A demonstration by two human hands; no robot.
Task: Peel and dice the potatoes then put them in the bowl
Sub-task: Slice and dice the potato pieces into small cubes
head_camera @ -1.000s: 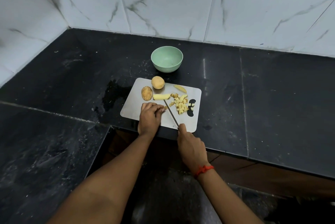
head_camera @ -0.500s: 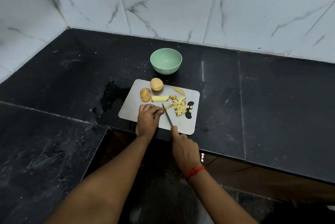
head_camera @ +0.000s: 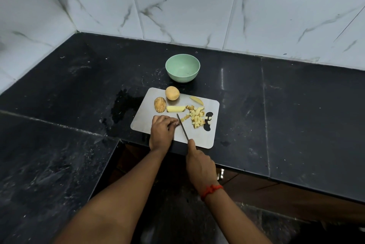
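In the head view, our right hand (head_camera: 199, 164) is clenched round the handle of the knife (head_camera: 182, 127), whose blade runs forward past our left fingertips. Our left hand (head_camera: 162, 131) sits knuckles-up on the cutting board (head_camera: 142, 123), fingers curled. Whatever they pin is hidden, so we cannot tell if it grasps a piece.

Just right of the blade lies the diced pile (head_camera: 197, 118). Ahead of the left hand are a peeled strip (head_camera: 175, 108), a half-peeled potato (head_camera: 160, 104) and a whole potato (head_camera: 172, 93). A wedge (head_camera: 196, 100) lies ahead of the pile. The bowl (head_camera: 167, 65) stands further ahead, on the table (head_camera: 296, 105), with nothing visible in it.

We judge cut potato firm but wet and slippery. The strip is best pinned flat side down, fingertips tucked back. The round ones may roll, so we would cup them across the middle.
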